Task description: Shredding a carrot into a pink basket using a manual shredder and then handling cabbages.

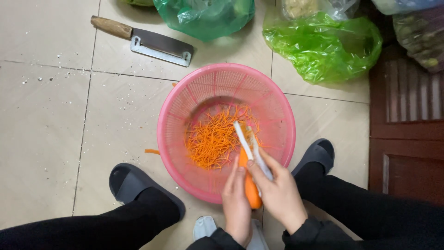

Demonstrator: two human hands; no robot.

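My left hand (237, 203) grips an orange carrot (250, 187) that points down into a round pink plastic basket (175, 111) on the tiled floor. My right hand (279, 192) holds a white peeler (247, 143) laid along the carrot's upper end. A heap of thin orange carrot shreds (215, 141) lies in the basket's bottom, just ahead of the peeler.
A cleaver with a wooden handle (145, 41) lies on the tiles behind the basket. Green plastic bags (323, 46) (206, 16) sit at the back. My feet in dark slippers (132, 183) (319, 153) flank the basket. A dark wooden door (407, 139) stands at right.
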